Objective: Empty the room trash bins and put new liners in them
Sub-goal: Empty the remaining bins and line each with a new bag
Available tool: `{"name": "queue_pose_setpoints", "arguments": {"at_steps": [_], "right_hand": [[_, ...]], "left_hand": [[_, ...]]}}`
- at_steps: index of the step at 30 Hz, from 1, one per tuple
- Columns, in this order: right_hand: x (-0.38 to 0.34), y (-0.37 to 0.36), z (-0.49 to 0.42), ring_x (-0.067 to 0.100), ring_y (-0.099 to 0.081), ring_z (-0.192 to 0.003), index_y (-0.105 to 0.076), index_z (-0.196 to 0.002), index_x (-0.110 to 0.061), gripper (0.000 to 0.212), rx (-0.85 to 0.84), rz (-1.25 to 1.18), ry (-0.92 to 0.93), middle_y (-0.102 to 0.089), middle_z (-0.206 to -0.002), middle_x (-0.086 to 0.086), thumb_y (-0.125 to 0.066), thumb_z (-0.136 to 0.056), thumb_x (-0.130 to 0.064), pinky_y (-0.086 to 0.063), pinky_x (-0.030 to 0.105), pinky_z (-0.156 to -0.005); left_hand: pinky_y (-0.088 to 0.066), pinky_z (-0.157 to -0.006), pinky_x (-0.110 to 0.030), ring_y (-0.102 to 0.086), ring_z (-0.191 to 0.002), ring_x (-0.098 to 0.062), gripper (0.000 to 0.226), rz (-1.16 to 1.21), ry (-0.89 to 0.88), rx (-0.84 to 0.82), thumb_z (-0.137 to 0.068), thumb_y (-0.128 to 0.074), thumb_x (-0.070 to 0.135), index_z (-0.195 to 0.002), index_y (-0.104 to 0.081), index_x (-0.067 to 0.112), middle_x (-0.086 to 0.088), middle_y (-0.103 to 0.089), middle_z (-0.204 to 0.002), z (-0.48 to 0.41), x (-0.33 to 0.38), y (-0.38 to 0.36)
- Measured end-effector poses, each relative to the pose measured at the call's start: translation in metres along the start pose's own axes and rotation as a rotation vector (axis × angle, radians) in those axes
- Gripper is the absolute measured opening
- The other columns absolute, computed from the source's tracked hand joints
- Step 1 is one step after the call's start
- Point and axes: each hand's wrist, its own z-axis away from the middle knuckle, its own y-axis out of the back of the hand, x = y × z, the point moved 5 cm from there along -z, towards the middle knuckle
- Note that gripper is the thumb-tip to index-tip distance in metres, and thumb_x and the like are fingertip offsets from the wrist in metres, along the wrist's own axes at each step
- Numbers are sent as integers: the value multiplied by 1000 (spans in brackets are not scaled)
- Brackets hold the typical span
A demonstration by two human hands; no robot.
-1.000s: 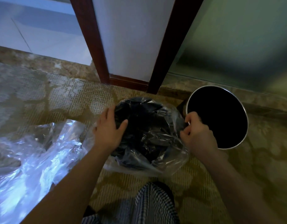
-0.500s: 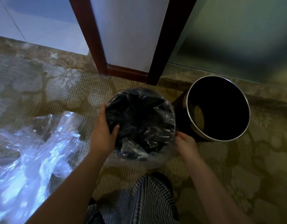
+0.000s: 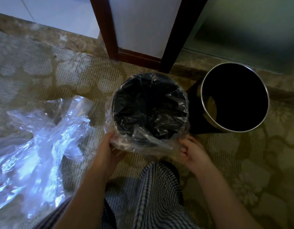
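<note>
As the new liner (image 3: 148, 142) seems mid-fitting, the left grip (image 3: 108, 148) clutches its seven-o'clock edge; the right grip's (image 3: 192, 151) hold is unclear. Next, tuck the overhang evenly.

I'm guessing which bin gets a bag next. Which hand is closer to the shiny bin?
Right. The right hand sits just below-left of the shiny bin; the left hand grips the lined bin on its opposite side, farther away.

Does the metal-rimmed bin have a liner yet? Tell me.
No, the metal-rimmed bin shows a bare dark inside, no plastic over its rim.
</note>
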Motion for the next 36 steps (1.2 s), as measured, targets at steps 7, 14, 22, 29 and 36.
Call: {"name": "queue_pose_setpoints", "arguments": {"at_steps": [7, 14, 22, 29, 36], "right_hand": [[4, 7, 6, 6, -53, -54, -54, -92, -5, 15, 95, -206, -99, -56, -81, 10, -42, -95, 3, -43, 10, -41], [-10, 1, 2, 15, -59, -87, -58, -96, -5, 16, 139, -257, 22, -60, -98, 10, -46, -94, 4, -50, 29, -88], [-27, 3, 28, 12, -52, -77, -48, -104, -17, 11, 440, 130, 442, -52, -85, -3, -51, -94, -13, -43, 25, -65], [-61, -105, 54, 4, -55, -65, -54, -94, -25, 17, -140, 698, 938, -55, -76, -10, -47, -96, -9, -48, 23, -58], [1, -191, -25, 27, -54, -116, -44, -140, -19, 44, -420, 563, -12, -55, -131, 8, -32, -102, -39, -45, 41, -99]], "left_hand": [[-35, -36, -15, -43, -41, -4, 20, 41, 110, 19, -96, -43, 8, -79, -52, 10, 0, -46, -65, -6, -7, 16], [-54, -63, -23, -52, -60, -11, 23, 382, 61, -19, -97, -41, 7, -76, -49, 10, 1, -52, -50, -19, 11, 16], [-43, -90, -38, -52, -108, -23, 38, -237, -297, 375, -98, -42, 35, -132, -41, 19, -4, -50, -123, -26, 39, 13], [-48, -92, -38, -61, -108, -19, 39, -72, -437, 86, -97, -33, 47, -98, -66, 28, 0, -67, -108, -32, 47, -45], [-51, -75, -21, -63, -86, -9, 40, -117, -596, 246, -102, -34, 38, -104, -65, 13, 1, -66, -92, -27, 53, -48]]}}
